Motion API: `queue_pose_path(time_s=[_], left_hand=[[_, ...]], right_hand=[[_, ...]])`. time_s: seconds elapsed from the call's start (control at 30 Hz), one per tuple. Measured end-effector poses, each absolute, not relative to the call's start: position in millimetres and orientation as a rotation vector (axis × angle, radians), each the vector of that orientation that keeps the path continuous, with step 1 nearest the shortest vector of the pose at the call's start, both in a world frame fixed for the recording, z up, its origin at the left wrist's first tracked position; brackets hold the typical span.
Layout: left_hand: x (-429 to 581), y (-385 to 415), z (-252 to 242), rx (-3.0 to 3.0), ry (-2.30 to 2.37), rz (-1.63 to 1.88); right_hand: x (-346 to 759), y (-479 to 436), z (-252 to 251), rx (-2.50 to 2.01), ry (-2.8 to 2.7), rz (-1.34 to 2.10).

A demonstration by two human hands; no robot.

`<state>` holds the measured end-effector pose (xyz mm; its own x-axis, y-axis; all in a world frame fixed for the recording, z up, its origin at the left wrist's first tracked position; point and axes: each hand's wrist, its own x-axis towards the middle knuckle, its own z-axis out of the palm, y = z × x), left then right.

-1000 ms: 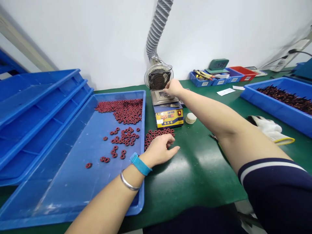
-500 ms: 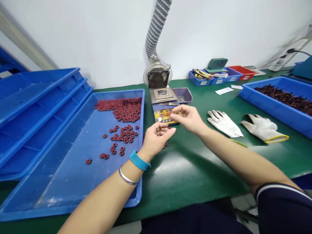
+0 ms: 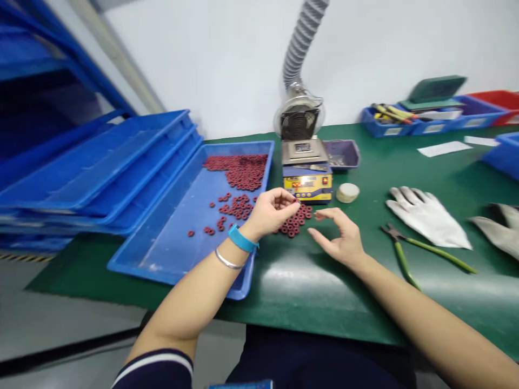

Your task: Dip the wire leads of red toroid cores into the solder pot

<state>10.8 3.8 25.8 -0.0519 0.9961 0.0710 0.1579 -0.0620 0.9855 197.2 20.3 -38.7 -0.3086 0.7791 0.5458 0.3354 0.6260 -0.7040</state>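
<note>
Small red rings [image 3: 299, 220] lie loose on the green counter [image 3: 308, 292], in the space between the person's two hands and just in front of the yellow-fronted machine [image 3: 308, 183]. The left hand [image 3: 271, 213] is the nearer one: its fingertips point rightward and, in this view, overlap the left edge of the group. From that hand the rings lie right at the fingertips and on to the right. From the right hand [image 3: 341, 237] they lie to the left and a little farther off, across a narrow strip of bare counter. The rings are round, so no long axis sets one direction apart from another.

The left hand is curled, thumb and fingers almost meeting; a speck of dark red shows at the tips, but it is too small to tell whether a ring is pinched there or lies behind. The right hand is spread, thumb well away from the forefinger, with nothing to be seen in its grasp.

More rings [image 3: 247, 175] are heaped and scattered in the blue tray [image 3: 174, 243], beyond and to the left of the left hand, whose wrist hangs over the tray's right side. Pliers [image 3: 393, 233] lie to the right of the right hand.
</note>
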Motion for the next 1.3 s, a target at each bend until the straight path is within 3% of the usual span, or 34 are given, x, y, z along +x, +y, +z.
queue_pose_path(time_s=[0.2,0.37,0.6,0.8,1.0,1.1,1.17,1.23,1.3], left_hand=[[-74,-36,52,1.399,1.884,1.087],[-145,-86,33,1.154,2.392,0.754],[-176,-88,0,0.960,2.416,0.473],[-193,-89,0,0.874,2.649,0.550],[-206,-80,-5,0.962,2.401,0.589],[-191,-67,11,1.082,2.626,0.544],[-159,-56,25,1.267,2.742,0.718],[-110,-44,36,1.490,2.450,1.033],[-53,-30,41,1.644,1.988,0.997]], right_hand=[[202,45,-60,-1.026,-1.928,0.504],[206,55,-73,-1.250,-2.109,0.439],[204,63,-75,-1.411,-2.240,0.420],[201,69,-77,-1.354,-2.188,0.536],[188,71,-79,-1.349,-2.129,0.598],[185,72,-80,-1.328,-2.067,0.630],[185,72,-79,-1.232,-1.942,0.738],[186,69,-78,-1.073,-1.760,0.926],[186,63,-74,-0.910,-1.601,1.169]])
